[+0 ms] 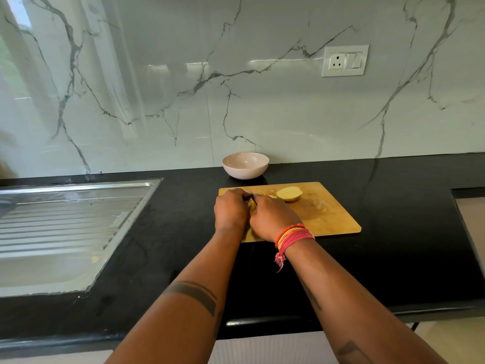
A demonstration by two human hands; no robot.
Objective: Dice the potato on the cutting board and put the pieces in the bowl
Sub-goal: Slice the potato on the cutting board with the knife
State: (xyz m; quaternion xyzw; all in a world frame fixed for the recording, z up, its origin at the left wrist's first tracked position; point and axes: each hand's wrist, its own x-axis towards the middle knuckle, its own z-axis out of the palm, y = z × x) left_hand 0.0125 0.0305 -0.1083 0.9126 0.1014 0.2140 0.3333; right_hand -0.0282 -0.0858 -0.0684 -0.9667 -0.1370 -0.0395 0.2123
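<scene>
Right hand (267, 216) grips the knife (251, 196), left hand (231, 208) pins a potato piece (252, 204) for slicing — other potato half (289, 193) waits on cutting board (330, 214); bowl (245, 165) just behind on desk (393, 245), empty.

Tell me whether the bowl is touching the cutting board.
Apart. The head view shows a strip of black counter between the bowl and the far edge of the cutting board.
</scene>
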